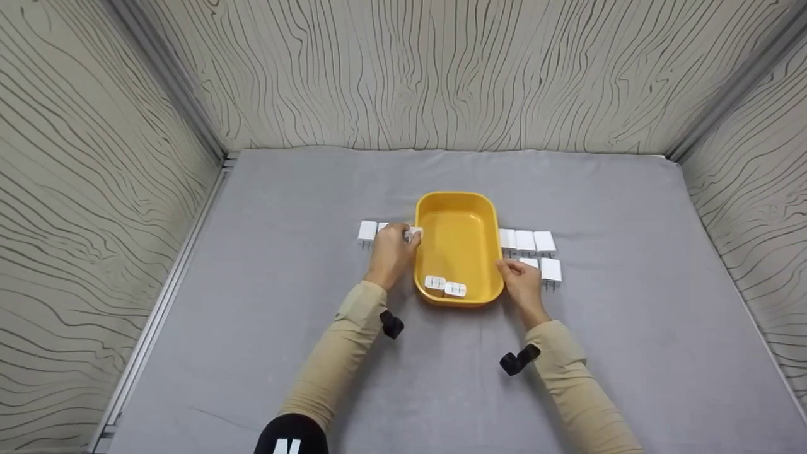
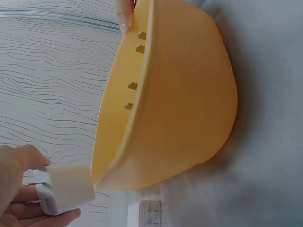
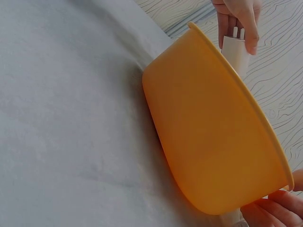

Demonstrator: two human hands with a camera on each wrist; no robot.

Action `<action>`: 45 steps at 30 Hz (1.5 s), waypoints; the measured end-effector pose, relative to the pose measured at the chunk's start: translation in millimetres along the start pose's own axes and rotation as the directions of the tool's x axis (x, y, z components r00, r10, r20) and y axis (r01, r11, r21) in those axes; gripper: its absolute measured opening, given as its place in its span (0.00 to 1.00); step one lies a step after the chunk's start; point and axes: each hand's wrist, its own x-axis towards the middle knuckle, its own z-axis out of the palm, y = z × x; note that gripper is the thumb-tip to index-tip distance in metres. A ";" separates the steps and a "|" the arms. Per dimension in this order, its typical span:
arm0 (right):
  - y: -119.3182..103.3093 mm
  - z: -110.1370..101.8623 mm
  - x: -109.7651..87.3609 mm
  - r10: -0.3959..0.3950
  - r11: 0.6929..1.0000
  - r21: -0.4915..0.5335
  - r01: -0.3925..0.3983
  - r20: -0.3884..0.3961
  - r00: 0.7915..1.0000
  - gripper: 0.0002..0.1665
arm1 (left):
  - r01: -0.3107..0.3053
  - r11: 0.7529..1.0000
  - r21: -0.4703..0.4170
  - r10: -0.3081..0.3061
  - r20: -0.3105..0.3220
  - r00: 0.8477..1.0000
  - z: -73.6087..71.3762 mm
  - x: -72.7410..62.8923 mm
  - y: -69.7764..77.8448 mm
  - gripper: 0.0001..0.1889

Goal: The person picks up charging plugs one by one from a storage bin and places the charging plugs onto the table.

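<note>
My left hand (image 1: 389,253) pinches a white plug-in charger (image 2: 71,189) by its prong end, at the left rim of a yellow plastic basin (image 1: 457,246). In the left wrist view, the charger's two metal prongs point back toward the palm. At the basin's lower right, my right hand (image 1: 524,287) pinches the rim, thumb and fingers on either side of the wall in the right wrist view. Two white chargers (image 1: 435,282) lie inside the basin at its near end, prongs up. Prong tips (image 2: 133,86) show above the rim in the left wrist view.
Left of the basin, white chargers (image 1: 367,230) stand on the grey cloth (image 1: 284,252), partly behind my left hand. Several more chargers (image 1: 524,241) sit in two rows on the right, close beside my right hand. Wood-patterned panels (image 1: 441,75) surround the table.
</note>
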 end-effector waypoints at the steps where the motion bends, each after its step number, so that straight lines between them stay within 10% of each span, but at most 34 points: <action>1: -0.1 0.0 0.1 0.000 1.000 -0.001 0.000 -0.002 1.000 0.20 | 0.005 1.000 0.001 -0.005 -0.001 1.000 -0.3 -0.2 -0.9 0.14; 45: -1.7 0.3 -0.7 0.012 0.999 0.037 -0.011 -0.005 1.000 0.20 | 0.101 0.992 0.073 -0.105 0.053 0.993 13.9 -18.3 -28.9 0.14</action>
